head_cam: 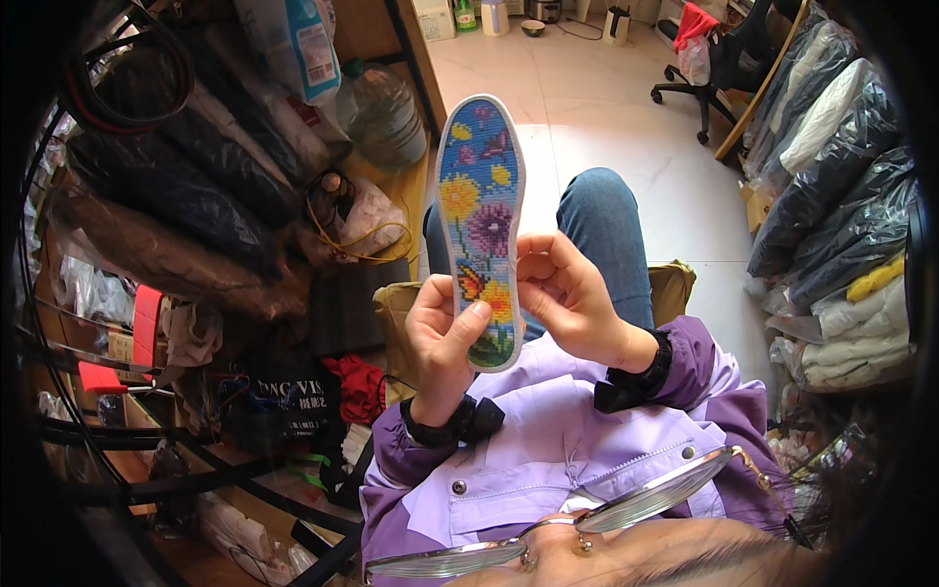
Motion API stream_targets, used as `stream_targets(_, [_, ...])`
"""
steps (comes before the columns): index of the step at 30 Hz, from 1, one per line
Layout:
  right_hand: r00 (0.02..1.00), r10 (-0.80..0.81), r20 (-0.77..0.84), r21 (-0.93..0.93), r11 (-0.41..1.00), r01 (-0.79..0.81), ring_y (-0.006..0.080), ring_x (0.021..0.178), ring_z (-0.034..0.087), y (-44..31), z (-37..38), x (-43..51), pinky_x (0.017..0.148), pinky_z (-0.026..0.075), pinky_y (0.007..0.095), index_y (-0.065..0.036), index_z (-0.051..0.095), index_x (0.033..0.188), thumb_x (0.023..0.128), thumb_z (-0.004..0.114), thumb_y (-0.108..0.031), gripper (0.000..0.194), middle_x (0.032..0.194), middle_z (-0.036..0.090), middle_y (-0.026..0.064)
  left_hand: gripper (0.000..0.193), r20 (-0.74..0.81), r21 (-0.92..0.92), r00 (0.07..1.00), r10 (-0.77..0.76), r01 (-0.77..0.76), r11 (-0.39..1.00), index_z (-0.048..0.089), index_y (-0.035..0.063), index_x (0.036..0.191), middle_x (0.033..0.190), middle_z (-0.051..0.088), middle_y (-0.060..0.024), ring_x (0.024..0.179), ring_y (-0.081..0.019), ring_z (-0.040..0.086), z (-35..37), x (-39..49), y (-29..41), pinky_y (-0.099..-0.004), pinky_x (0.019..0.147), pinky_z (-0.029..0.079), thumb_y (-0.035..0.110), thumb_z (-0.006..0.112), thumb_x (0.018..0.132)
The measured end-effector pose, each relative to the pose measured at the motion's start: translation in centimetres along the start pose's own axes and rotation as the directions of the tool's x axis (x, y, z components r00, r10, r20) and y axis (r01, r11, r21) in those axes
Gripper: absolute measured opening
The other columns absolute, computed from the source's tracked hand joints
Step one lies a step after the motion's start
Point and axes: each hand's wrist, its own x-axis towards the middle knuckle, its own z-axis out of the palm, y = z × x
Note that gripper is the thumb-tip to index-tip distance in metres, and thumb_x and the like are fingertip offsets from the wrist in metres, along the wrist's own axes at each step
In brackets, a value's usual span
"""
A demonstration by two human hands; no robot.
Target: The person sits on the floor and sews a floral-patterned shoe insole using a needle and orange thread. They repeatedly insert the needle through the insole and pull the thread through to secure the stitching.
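A cross-stitched shoe insole point(480, 231) stands nearly upright before me, toe end away from me. Flowers and a butterfly on a blue ground cover its face, and a pale border runs around it. Near the heel my left hand point(445, 334) grips it, thumb on the stitched face and fingers behind. My right hand point(568, 301) is curled at the insole's right edge, about mid-length. Its fingertips are partly hidden by that edge, so whether they pinch anything cannot be told. Beneath the insole are my knees in blue jeans point(605, 227).
Plastic-wrapped garments hang at the left point(183, 161) and lie stacked at the right point(829, 176). A large clear bottle point(385, 114) stands on a wooden shelf beside a yellow cord point(359, 253). A wheeled office chair point(722, 73) is on the tiled floor point(587, 132). Red cloth point(359, 385) lies low left.
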Motion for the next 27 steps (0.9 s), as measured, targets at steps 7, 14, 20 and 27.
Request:
stream_targets(7, [0.795, -0.526, 0.302, -0.823, 0.276, 0.496, 0.0276, 0.098, 0.056, -1.5, -0.6, 1.4, 0.083, 0.041, 0.0383, -0.014, 0.068, 0.092, 0.071, 0.079, -0.009, 0.025, 0.108, 0.06, 0.0061, 0.019, -0.099, 0.352, 0.974, 0.203, -0.157, 0.923, 0.053, -0.0002, 0.103, 0.093, 0.065, -0.0054, 0.079, -0.0052, 0.059, 0.4, -0.1, -0.4, -0.0202, 0.074, 0.048, 0.001, 0.065, 0.089])
stream_targets(14, [0.837, -0.493, 0.239, -0.306, 0.78, 0.546, 0.0236, 0.088, 0.062, -2.1, -1.0, 1.1, 0.088, 0.052, 0.0415, -0.002, 0.049, 0.098, 0.097, 0.054, -0.004, 0.006, 0.092, 0.056, 0.0126, 0.018, -0.183, 0.556, 0.912, 0.367, -0.212, 0.803, 0.055, 0.0, 0.096, 0.083, 0.065, -0.0032, 0.07, -0.0055, 0.059, -1.3, 0.9, -2.0, -0.0205, 0.065, 0.048, 0.007, 0.07, 0.088])
stream_targets(20, [0.596, -0.799, -0.074, -0.355, 0.58, 0.734, 0.011, 0.06, 0.037, -9.7, -6.5, -2.9, 0.05, 0.029, 0.0233, -0.009, 0.05, 0.101, 0.096, 0.056, -0.005, 0.009, 0.077, 0.046, 0.004, 0.016, -0.281, 0.908, 0.697, 0.659, -0.029, 0.419, 0.058, -0.0025, 0.086, 0.075, 0.066, -0.0075, 0.064, -0.0122, 0.063, -9.5, 3.9, -1.8, -0.0286, 0.06, 0.051, 0.008, 0.07, 0.084])
stream_targets(27, [0.407, -0.913, 0.025, -0.644, 0.296, 0.705, 0.0094, 0.06, 0.031, -13.5, -8.4, -4.9, 0.049, 0.023, 0.0226, -0.005, 0.05, 0.107, 0.101, 0.053, -0.013, 0.01, 0.08, 0.048, 0.0053, 0.016, -0.372, 0.852, 0.678, 0.634, -0.02, 0.523, 0.057, -0.0026, 0.089, 0.081, 0.068, -0.0079, 0.067, -0.0105, 0.062, -11.3, 4.4, -1.4, -0.0256, 0.062, 0.05, 0.006, 0.07, 0.086])
